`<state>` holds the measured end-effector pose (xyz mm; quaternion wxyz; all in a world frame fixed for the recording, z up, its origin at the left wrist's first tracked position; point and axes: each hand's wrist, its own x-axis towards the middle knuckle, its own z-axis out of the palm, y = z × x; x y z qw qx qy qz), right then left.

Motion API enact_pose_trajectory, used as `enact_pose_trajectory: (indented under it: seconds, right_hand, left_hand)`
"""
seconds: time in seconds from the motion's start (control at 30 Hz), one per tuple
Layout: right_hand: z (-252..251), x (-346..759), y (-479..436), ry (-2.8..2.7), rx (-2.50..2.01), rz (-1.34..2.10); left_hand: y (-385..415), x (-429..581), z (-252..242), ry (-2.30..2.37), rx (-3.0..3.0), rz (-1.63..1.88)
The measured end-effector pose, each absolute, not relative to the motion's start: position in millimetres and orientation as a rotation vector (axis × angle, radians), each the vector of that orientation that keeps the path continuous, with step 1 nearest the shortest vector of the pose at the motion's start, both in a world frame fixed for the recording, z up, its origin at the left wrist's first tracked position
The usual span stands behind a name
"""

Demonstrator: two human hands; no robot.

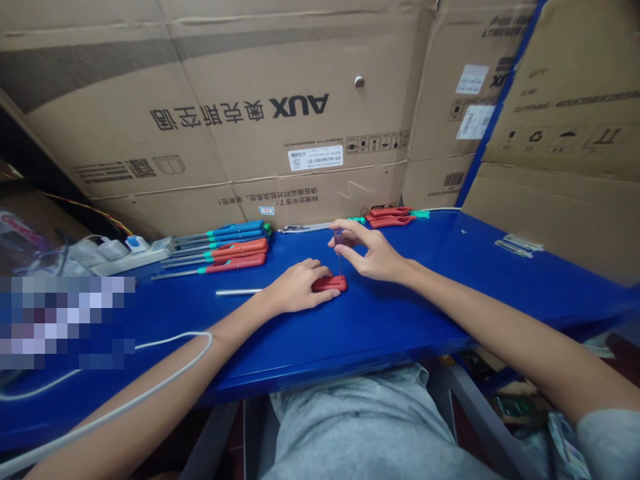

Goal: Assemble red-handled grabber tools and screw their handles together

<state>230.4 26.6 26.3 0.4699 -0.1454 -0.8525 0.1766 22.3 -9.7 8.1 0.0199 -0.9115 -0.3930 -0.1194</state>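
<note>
Red lighter [337, 285] lay on the middle of the desk [400, 327], held down by the left hand [299, 285]. The right hand [373, 252] pinched a screwdriver [339, 239] at its right end; tipping could make the screwdriver slip.

We seem to be in a small, makeshift workshop, perhaps a corner for hand assembly. Carton cardboard [210, 73], with upside-down AUX lettering and shipping symbols, stands behind our blue table [425, 307], and another cardboard panel [565, 153] closes the right side. Matching long-barrelled pieces [237, 247] with blue or red handles lie in a row at the left, near a power strip [160, 253]. We have a slim screwdriver [341, 265] upright on a red handle [330, 285]. Whether this is inside a home, we cannot tell.
</note>
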Motion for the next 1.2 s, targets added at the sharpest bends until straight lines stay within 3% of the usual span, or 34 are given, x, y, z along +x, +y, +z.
enact_pose_trajectory:
  seconds: [0.5,1.2]
  right_hand:
    - [27.0,231.6,26.2,-2.109,-0.360,0.511]
    - [25.1,230.9,30.3,-2.077,-0.388,0.372]
  left_hand:
    - [-9.2,23.3,8.0,-1.227,-2.835,-0.390]
    - [-9.1,23.1,7.6,-1.236,-2.844,-0.391]
